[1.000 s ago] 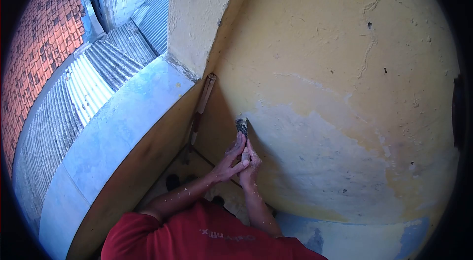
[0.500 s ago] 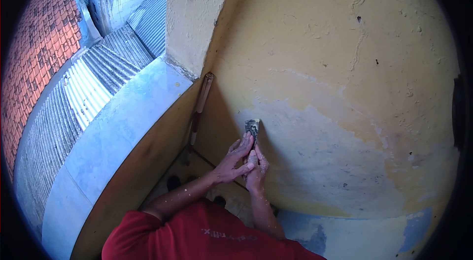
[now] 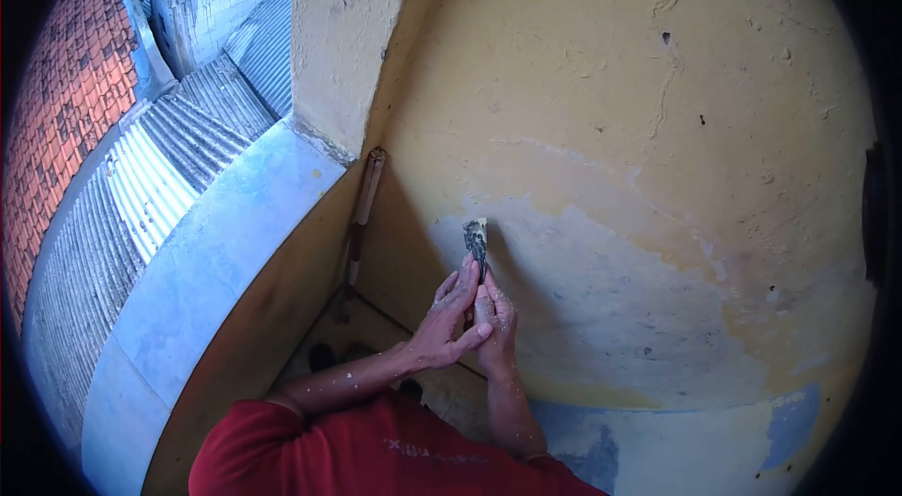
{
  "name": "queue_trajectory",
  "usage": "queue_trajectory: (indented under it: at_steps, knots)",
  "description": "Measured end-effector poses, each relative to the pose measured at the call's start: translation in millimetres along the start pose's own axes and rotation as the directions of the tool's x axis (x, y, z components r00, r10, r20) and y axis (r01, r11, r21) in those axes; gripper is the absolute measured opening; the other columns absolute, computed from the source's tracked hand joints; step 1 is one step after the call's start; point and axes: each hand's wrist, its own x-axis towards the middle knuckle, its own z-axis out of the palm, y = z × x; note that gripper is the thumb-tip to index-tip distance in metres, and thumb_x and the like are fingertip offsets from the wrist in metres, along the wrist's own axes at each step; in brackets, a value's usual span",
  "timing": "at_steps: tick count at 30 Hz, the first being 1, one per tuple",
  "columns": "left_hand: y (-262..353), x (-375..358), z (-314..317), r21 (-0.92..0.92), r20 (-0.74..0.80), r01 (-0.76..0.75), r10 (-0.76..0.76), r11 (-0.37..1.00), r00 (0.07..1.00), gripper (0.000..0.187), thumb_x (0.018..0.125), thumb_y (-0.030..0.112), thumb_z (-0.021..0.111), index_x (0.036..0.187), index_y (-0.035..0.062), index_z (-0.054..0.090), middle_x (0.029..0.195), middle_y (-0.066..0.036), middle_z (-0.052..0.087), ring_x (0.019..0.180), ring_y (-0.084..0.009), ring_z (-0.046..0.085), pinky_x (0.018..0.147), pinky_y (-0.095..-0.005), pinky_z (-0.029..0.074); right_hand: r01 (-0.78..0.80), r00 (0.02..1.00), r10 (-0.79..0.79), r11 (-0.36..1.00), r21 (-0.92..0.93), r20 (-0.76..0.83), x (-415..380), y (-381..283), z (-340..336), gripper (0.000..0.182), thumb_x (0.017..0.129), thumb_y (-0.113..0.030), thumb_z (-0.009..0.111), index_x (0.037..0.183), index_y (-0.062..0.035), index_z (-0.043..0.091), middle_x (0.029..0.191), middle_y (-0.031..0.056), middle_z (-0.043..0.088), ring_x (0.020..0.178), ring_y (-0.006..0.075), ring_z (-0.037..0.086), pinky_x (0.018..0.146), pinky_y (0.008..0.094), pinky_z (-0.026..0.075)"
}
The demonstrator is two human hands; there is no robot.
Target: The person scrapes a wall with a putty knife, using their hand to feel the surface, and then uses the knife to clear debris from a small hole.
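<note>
A scraper (image 3: 475, 239) with a dark, plaster-smeared blade stands with its edge against the yellow wall (image 3: 564, 54), at the border of a pale grey patch (image 3: 601, 308). My right hand (image 3: 497, 316) is wrapped round its handle, which is mostly hidden. Beside it, my left hand (image 3: 451, 313) presses its fingertips against the lower part of the blade, with its thumb across toward my right hand. Pale flecks of dust cover both hands and forearms.
A red and wooden pole (image 3: 364, 205) leans in the corner at the left. A pale blue tiled ledge (image 3: 221, 252) curves past it, with corrugated roofing (image 3: 85, 252) and orange roof tiles (image 3: 70, 83) beyond. Low on the wall is a blue-grey band (image 3: 676, 449).
The view has shifted slightly, so the wall and ledge sit further left. My hands and the scraper remain together, and the blade is a little higher on the grey patch's edge.
</note>
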Motion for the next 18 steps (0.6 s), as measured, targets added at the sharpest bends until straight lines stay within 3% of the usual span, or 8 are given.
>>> queue_trajectory:
  at_steps: [1, 3, 5, 7, 8, 13, 15, 18]
  knots:
    - [-0.9, 4.1, -1.2, -0.007, 0.01, 0.001, -0.001, 1.0, 1.0, 0.086, 0.089, 0.049, 0.046, 0.145, -0.0056, 0.01, 0.15, -0.028, 0.011, 0.142, -0.0344, 0.008, 0.113, -0.0443, 0.008, -0.005, 1.0, 0.005, 1.0, 0.0, -0.011, 6.0, -1.3, 2.0, 0.043, 0.097, -0.019, 0.044, 0.137, -0.0028, 0.042, 0.091, -0.0018, 0.057, 0.064, 0.0032, 0.04, 0.055, 0.0197, 0.036]
    - [-2.8, 12.0, -6.3, 0.118, -0.063, -0.034, 0.042, 0.992, 0.997, 0.085, 0.089, 0.049, 0.045, 0.144, -0.007, 0.012, 0.149, -0.028, 0.013, 0.142, -0.0347, 0.009, 0.113, -0.045, 0.007, -0.085, 0.996, 0.084, 0.962, 0.259, 0.015, 16.4, 0.6, 11.1, 0.042, 0.098, -0.021, 0.044, 0.136, -0.0038, 0.044, 0.079, -0.0047, 0.05, 0.063, 0.0028, 0.04, 0.055, 0.0194, 0.036]
    - [-4.6, 9.8, -1.8, 0.131, -0.067, -0.025, 0.034, 0.991, 0.997, 0.085, 0.089, 0.05, 0.045, 0.144, -0.0074, 0.013, 0.149, -0.029, 0.013, 0.142, -0.0348, 0.008, 0.113, -0.0457, 0.008, -0.106, 0.994, 0.104, 0.955, 0.278, 0.021, 15.8, 10.8, 5.5, 0.043, 0.098, -0.022, 0.044, 0.137, -0.0037, 0.043, 0.08, -0.0042, 0.052, 0.062, 0.0027, 0.041, 0.054, 0.0187, 0.036]
    - [-4.4, 4.5, 5.5, 0.123, 0.036, -0.004, 0.0, 0.992, 0.999, 0.086, 0.089, 0.05, 0.046, 0.144, -0.0068, 0.013, 0.149, -0.029, 0.013, 0.142, -0.0348, 0.008, 0.113, -0.0457, 0.008, -0.15, 0.989, 0.126, 0.868, 0.474, 0.081, 6.7, 27.7, -9.7, 0.043, 0.098, -0.021, 0.043, 0.137, -0.0042, 0.043, 0.079, -0.004, 0.053, 0.061, 0.0026, 0.042, 0.053, 0.0185, 0.037]
    - [-3.7, 0.5, 10.2, 0.123, 0.105, 0.003, -0.017, 0.992, 0.994, 0.087, 0.088, 0.051, 0.047, 0.144, -0.0065, 0.013, 0.149, -0.029, 0.013, 0.142, -0.035, 0.008, 0.113, -0.0458, 0.008, -0.16, 0.986, 0.167, 0.894, 0.419, 0.021, -2.9, 27.6, -17.4, 0.042, 0.097, -0.019, 0.044, 0.137, -0.0045, 0.042, 0.078, -0.0036, 0.053, 0.059, 0.0024, 0.042, 0.05, 0.0178, 0.037]
    - [-14.4, 9.7, 4.7, 0.15, 0.048, -0.031, 0.024, 0.988, 0.999, 0.087, 0.087, 0.05, 0.049, 0.143, -0.0079, 0.015, 0.149, -0.03, 0.013, 0.142, -0.0353, 0.009, 0.113, -0.0459, 0.008, -0.183, 0.983, 0.175, 0.903, 0.39, 0.055, 22.1, 3.1, -6.9, 0.041, 0.097, -0.017, 0.046, 0.135, -0.0039, 0.044, 0.078, -0.0023, 0.053, 0.057, 0.0019, 0.042, 0.046, 0.0171, 0.035]
    - [-24.5, 14.7, -8.8, 0.185, -0.094, -0.048, 0.066, 0.982, 0.993, 0.087, 0.087, 0.049, 0.05, 0.143, -0.0085, 0.015, 0.149, -0.029, 0.014, 0.141, -0.0355, 0.011, 0.113, -0.0458, 0.009, -0.177, 0.984, 0.16, 0.901, 0.395, 0.075, 34.6, 3.6, 8.9, 0.04, 0.097, -0.018, 0.047, 0.134, -0.0031, 0.046, 0.077, -0.0028, 0.052, 0.059, 0.0023, 0.042, 0.049, 0.0175, 0.036]
    - [-20.5, 9.4, -4.6, 0.183, -0.054, -0.045, 0.055, 0.982, 0.997, 0.087, 0.087, 0.048, 0.05, 0.143, -0.0092, 0.015, 0.148, -0.03, 0.015, 0.141, -0.0354, 0.011, 0.113, -0.0451, 0.009, -0.121, 0.993, 0.116, 0.935, 0.335, 0.036, 26.7, 11.5, 7.2, 0.041, 0.096, -0.02, 0.048, 0.134, -0.003, 0.047, 0.075, -0.0032, 0.051, 0.061, 0.003, 0.042, 0.052, 0.0177, 0.037]
